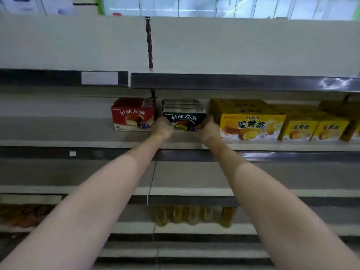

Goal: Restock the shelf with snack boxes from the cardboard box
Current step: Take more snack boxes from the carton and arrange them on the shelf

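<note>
A dark green snack box [184,118] sits on the middle shelf [78,143], between a red snack box [132,117] on its left and a large yellow snack box [251,125] on its right. My left hand [162,126] grips the dark box's left lower corner. My right hand [210,128] grips its right lower corner. More dark boxes are lined up behind the front one. Both arms are stretched out to the shelf. The cardboard box is out of view.
Smaller yellow boxes [315,129] fill the shelf to the right. The shelf left of the red box is bare. Several yellow-green cans [191,215] stand on a lower shelf, and brown packets [23,215] lie at lower left. The top shelf [233,82] overhangs the boxes.
</note>
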The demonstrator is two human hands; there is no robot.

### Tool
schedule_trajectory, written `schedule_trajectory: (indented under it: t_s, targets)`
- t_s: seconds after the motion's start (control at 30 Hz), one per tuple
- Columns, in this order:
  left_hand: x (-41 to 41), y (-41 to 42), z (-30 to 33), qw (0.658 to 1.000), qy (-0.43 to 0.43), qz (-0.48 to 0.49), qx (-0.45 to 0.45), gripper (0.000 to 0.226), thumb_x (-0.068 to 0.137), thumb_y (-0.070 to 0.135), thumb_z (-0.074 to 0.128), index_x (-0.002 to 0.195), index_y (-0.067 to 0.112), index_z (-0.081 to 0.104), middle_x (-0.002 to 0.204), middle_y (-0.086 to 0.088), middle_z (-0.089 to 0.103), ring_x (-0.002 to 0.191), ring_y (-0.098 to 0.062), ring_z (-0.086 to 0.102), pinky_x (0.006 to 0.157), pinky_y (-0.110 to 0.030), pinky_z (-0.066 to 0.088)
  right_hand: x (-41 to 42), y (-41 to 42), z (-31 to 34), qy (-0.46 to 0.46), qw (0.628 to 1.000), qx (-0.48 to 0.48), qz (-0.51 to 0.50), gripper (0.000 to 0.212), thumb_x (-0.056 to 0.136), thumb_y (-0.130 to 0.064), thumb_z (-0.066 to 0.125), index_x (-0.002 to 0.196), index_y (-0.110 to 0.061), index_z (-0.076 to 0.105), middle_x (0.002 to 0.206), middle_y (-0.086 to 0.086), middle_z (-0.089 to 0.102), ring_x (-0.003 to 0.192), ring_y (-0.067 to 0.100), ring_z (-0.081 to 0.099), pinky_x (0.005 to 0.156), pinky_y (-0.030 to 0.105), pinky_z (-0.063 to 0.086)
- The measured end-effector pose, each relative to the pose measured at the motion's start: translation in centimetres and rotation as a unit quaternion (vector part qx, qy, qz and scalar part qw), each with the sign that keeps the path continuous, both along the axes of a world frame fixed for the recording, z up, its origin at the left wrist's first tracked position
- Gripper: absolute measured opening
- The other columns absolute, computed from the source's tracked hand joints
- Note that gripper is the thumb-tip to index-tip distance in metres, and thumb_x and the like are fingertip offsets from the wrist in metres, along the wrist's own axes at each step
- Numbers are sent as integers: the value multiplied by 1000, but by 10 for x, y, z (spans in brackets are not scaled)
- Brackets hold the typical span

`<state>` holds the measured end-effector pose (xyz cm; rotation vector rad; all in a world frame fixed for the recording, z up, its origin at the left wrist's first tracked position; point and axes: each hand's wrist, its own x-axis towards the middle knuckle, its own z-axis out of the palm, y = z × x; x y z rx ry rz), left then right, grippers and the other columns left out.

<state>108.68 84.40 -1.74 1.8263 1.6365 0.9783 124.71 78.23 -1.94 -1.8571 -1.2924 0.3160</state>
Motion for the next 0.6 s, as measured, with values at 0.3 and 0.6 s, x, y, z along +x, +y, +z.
schedule_trajectory:
  t_s: [0.3,0.6]
  targets:
    - [3,-55,5,995,-15,-92,25,15,90,3,55,81,14,58,84,-5,59,90,-23,58,78,-29,43,-11,-69,4,-67,997,9,-24,21,93,-8,53,112,-4,63,111,19,68,108,37,61,78,31,42]
    - [93,-141,-10,960,-22,-275,-41,16,97,11,53,81,14,56,71,-11,62,55,-22,59,47,-24,44,40,-196,-22,-27,990,-21,-138,18,94,-11,54,108,-4,61,109,18,67,105,37,60,75,30,39]
